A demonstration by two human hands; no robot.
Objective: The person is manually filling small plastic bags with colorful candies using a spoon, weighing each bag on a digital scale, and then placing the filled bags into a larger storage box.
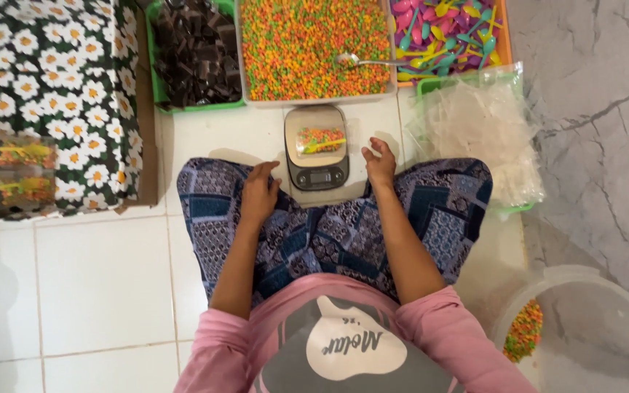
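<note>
Head view, looking down at a seated person's lap and the tiled floor [96, 284].

Hands: left hand [258, 191] rests on the left knee, fingers loosely curled, holding nothing. Right hand [380, 164] rests at the edge of the right knee, fingers slack and slightly spread, holding nothing.

A small digital scale [317, 148] sits on the floor between the two hands, just ahead of the knees. On its platform lies a small clear packet [320, 140] of orange-green-yellow candy bits with a yellow spoon inside. The right hand is just beside the scale's right edge, apart from it; the left hand is near its left edge, also apart. Neither touches the packet.

Beyond the scale: a large tub of multicoloured candy bits [314, 47] with a metal spoon [362, 61] lying in it. Left of that, a green tray of dark chocolate pieces [196, 54]. Right of it, a tray of coloured plastic spoons [445, 33], and below that a green tray with a pile of clear plastic bags [478, 127]. Far left, a box with daisy-print cloth [52, 87] and filled clear packets [9, 175] in front of it.

Nothing lies between either hand and the scale.

Lower right: a clear round container [584, 320] holding some candy bits, cut off by the frame edge. Scale display unreadable.
</note>
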